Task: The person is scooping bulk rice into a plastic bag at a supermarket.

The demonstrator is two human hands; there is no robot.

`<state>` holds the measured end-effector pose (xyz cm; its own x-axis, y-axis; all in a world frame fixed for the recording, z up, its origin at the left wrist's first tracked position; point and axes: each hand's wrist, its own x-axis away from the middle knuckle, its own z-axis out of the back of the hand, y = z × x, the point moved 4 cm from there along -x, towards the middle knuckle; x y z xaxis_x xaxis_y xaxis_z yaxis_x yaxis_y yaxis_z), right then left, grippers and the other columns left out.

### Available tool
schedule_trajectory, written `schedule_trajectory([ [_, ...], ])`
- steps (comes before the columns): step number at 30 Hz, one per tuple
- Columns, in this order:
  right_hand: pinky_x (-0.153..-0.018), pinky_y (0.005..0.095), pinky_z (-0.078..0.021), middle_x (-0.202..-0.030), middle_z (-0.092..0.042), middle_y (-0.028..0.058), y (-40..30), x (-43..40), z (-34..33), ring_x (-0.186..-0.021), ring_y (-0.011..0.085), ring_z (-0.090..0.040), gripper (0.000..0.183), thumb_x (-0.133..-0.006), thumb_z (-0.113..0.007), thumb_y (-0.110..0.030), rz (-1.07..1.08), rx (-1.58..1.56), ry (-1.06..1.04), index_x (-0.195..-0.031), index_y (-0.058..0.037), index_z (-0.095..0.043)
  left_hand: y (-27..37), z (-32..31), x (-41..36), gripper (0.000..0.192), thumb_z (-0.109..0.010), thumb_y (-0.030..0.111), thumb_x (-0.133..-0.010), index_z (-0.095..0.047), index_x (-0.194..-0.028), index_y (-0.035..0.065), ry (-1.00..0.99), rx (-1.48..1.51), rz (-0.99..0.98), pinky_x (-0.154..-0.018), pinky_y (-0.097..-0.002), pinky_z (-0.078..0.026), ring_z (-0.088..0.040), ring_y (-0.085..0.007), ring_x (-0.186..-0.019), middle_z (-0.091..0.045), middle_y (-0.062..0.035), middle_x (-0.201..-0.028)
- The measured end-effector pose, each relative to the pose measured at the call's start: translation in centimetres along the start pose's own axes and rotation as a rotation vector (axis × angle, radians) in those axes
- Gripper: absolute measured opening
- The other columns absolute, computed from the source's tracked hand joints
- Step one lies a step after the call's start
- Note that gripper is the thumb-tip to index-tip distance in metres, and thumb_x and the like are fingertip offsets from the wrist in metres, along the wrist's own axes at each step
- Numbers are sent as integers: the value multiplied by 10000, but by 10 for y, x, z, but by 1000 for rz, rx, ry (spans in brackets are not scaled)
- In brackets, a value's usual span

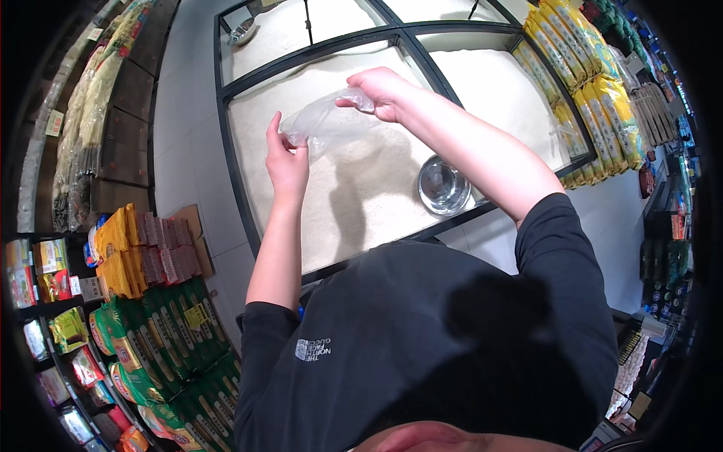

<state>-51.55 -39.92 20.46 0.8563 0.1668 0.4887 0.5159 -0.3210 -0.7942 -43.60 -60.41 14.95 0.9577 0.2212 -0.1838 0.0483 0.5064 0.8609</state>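
Note:
A clear, thin plastic bag [333, 121] is stretched between my two hands above a bin of white grain or powder [316, 209]. My left hand [288, 161] grips the bag's lower left end, thumb and fingers pinching the film. At the other end, my right hand [378, 93] holds the bag's upper right edge, with some fingers against the plastic. The bag looks empty and crumpled. A round, clear bowl or scoop [444, 185] rests on the white contents near the bin's front edge, below my right forearm.
Black frames [237, 175] divide the bins. Another bin holds a metal scoop or bowl [243, 32] at the far left. Yellow packets [610, 113] are stacked at the right. Green packs [164, 339] and orange packets [121, 254] stand at the left beside shelves.

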Motion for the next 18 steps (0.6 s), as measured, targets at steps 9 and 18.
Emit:
schedule_trajectory([
  [9, -965, 295, -557, -1167, -595, 202, -21, 20, 10, -1097, 233, -622, 333, -911, -459, 71, 187, 22, -27, -1221, 171, -527, 16, 28, 5, 582, -705, 50, -845, -499, -1381, 144, 127, 43, -19, -692, -321, -526, -623, -156, -701, -649, -91, -919],
  [18, -831, 291, -577, -988, -685, 88, -21, 14, 19, -885, 188, -688, 154, -888, -688, -47, 497, 427, 42, -1028, 17, -678, 20, 48, 9, 513, -722, 61, -828, -544, -1304, 131, 267, 52, -98, -629, -301, -486, -570, -143, -644, -609, -34, -751],
])
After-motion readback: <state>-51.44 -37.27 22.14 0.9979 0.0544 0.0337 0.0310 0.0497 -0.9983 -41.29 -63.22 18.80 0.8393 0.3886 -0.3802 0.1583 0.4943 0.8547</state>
